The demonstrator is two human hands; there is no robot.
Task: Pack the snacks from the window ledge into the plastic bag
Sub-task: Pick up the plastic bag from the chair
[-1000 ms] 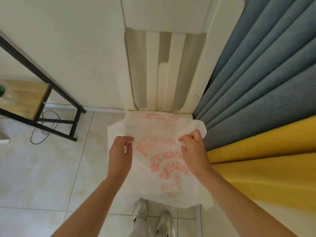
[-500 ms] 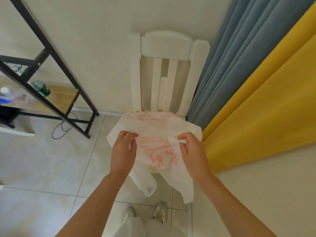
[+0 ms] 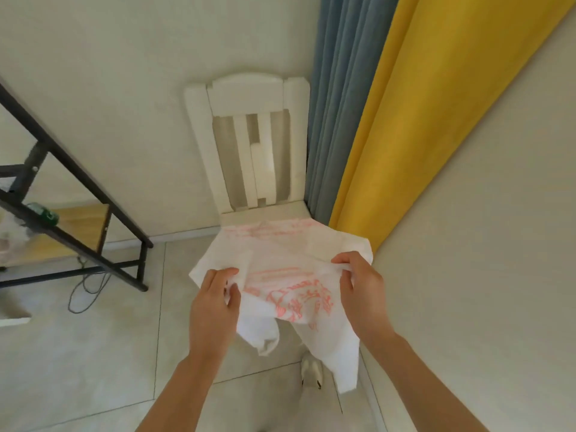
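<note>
A white plastic bag [image 3: 290, 260] with red print hangs crumpled between my hands, in front of a white chair. My left hand [image 3: 215, 304] pinches the bag's left edge between thumb and fingers. My right hand [image 3: 361, 288] pinches its right edge at about the same height. The bag's handles droop below my hands. No snacks and no window ledge are in view.
A white wooden chair [image 3: 252, 141] stands against the wall straight ahead. Blue [image 3: 339, 104] and yellow curtains [image 3: 436, 98] hang to the right, beside a pale wall. A black metal rack [image 3: 78, 222] with a wooden shelf and a green bottle stands at the left. A cable lies on the tiled floor.
My view has tilted up, so the whole chair back shows. Both hands have kept their hold and lifted the bag, which is more bunched, with its handles hanging down.
</note>
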